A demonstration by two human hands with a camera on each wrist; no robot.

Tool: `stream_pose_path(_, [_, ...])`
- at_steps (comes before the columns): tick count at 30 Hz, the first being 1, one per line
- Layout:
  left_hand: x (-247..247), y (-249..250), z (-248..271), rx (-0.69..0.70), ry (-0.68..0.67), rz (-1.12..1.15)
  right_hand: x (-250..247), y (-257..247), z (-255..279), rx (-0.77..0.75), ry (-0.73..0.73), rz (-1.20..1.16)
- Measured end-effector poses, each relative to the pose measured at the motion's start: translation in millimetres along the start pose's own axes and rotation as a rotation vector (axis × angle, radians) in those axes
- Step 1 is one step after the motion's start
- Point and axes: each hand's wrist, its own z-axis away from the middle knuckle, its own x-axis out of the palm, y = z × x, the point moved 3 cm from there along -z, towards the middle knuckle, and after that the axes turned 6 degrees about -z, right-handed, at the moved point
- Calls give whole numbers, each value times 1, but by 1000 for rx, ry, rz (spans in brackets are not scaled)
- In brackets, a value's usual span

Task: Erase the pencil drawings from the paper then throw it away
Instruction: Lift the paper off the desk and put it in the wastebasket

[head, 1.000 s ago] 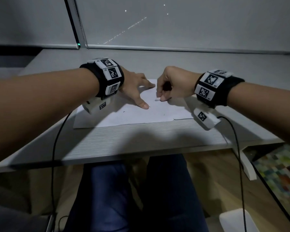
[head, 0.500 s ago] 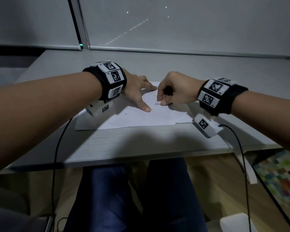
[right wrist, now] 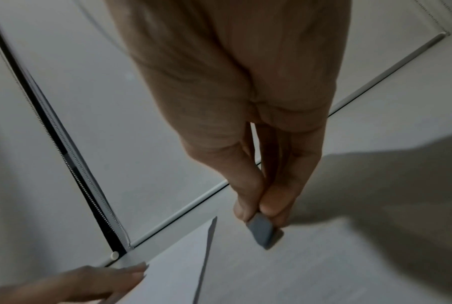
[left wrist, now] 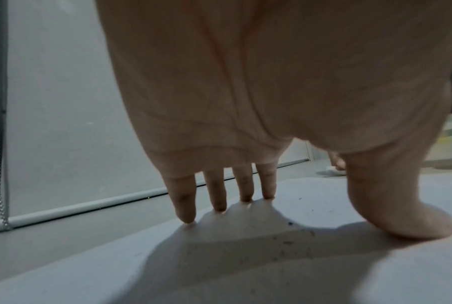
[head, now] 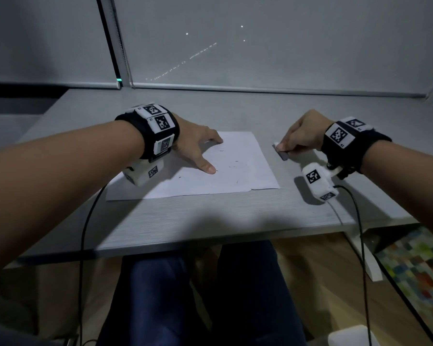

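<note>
Pressing my left hand (head: 196,146) flat on paper (head: 238,156), fingers straight and spread, thumb (head: 208,168) and fingertips (left wrist: 185,214) touching sheet. Paper lies on grey desk (head: 185,221), near front edge, few short pencil marks and dark crumbs visible on it. My right hand (head: 300,133) sits off paper's right edge, over bare desk, thumb and fingers pinching small grey eraser (right wrist: 263,230). Eraser's lower end at desk surface; cannot tell whether it touches. Hands well apart. Cables run from both wrist bands.

Pencil marks (head: 235,166) too faint, small.
</note>
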Motion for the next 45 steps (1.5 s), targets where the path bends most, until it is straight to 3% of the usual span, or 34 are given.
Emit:
stream_pose_path(7, [2,-2,2,87,19,58,5,-18,10,-48,30,219])
stream_pose_path(10, [-9,-5,12,135,152,20,0,-40,18,-140,129,176])
stream_pose_path(13, [-25,-7,32,138,361,29,16,-58,25,-90,-26,98])
stream_pose_path(15, [-25,-12,42,92,424,59,32,-65,30,-30,-103,209])
stream_pose_path(20, [-2,-24,54,-20,422,157,54,-70,45,-6,-49,394])
stream_pose_path(23, [8,-43,61,-221,459,200,58,-66,47,7,-96,336])
stream_pose_path(26, [21,-66,75,-503,338,191,55,-67,48,22,-107,265])
stream_pose_path(30, [34,-80,92,-678,221,223,54,-66,54,59,-153,248])
stream_pose_path(34, [37,-83,93,-703,179,316,50,-62,56,26,-123,193])
stream_pose_path(37, [37,-82,94,-703,174,422,47,-56,58,96,-139,169])
stream_pose_path(42, [39,-90,93,-702,211,600,47,-39,40,163,-161,-77])
stream_pose_path(45, [41,-100,101,-676,104,677,45,-39,43,176,-106,-230])
